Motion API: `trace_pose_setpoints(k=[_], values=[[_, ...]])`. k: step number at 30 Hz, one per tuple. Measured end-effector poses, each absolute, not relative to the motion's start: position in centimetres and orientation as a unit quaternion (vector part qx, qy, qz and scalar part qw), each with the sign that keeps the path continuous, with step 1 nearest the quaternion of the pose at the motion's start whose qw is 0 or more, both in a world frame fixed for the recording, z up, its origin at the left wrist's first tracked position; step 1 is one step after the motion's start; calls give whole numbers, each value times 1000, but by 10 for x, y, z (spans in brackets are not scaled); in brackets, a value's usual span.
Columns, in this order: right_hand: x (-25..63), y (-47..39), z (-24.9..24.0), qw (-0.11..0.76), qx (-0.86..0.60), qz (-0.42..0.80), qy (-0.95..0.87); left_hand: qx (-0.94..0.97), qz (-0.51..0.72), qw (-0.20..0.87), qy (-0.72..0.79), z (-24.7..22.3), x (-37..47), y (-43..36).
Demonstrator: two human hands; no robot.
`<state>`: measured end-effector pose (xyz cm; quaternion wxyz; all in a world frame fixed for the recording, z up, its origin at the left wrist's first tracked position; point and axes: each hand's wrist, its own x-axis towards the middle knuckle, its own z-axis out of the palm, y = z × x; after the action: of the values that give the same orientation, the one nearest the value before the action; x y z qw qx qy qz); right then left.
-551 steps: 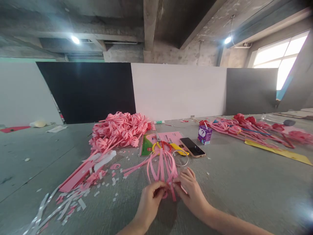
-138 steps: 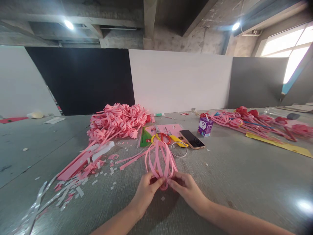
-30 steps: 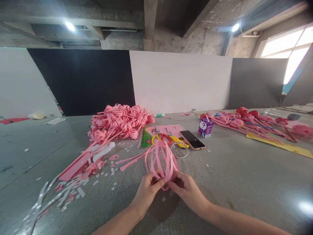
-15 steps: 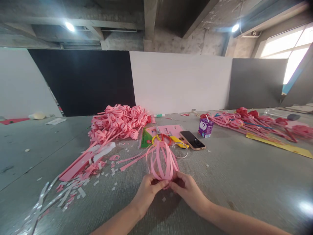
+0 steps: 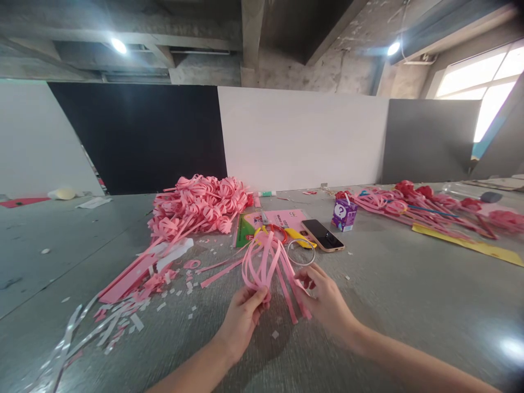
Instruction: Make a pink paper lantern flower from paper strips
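Observation:
A bundle of pink paper strips (image 5: 266,259) bows out into a loose cage shape in front of me. My left hand (image 5: 243,314) pinches its gathered lower end between thumb and fingers. On the right, my right hand (image 5: 327,300) is beside the bundle, its fingers partly curled with a gap between thumb and forefinger. Two or more loose pink strips (image 5: 291,297) hang down between the hands, their ends near the tabletop. The right fingertips are close to these strips; whether they touch is hard to see.
Behind the bundle lie yellow-handled scissors (image 5: 301,238), a tape ring (image 5: 302,252), a pink-and-green booklet (image 5: 243,229) and a phone (image 5: 323,234). A purple drink carton (image 5: 344,213) stands beyond. Pink paper flowers (image 5: 200,204) pile up left; paper scraps (image 5: 137,322) litter the table. More flowers (image 5: 413,199) lie right.
My right hand has come away from the gathered end and moved right and slightly up. My left hand keeps hold of the bundle, now tilted a little left, and loose strips hang at its right.

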<state>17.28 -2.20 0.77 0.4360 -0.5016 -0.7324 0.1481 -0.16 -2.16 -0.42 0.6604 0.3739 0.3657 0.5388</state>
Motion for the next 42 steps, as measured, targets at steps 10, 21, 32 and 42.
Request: trace_pose_setpoints(k=[10,21,32,42], values=[[187,-10,6,262,-553,149,-777,411,540,640,359,-6,-2,-23],[191,-1,10,301,-515,161,-786,488,567,538,389,1,2,-32],[189,-3,21,368,-459,230,-775,532,582,413,456,-4,-1,-28],[184,-11,24,381,-363,211,-824,580,545,393,462,1,-3,-28]])
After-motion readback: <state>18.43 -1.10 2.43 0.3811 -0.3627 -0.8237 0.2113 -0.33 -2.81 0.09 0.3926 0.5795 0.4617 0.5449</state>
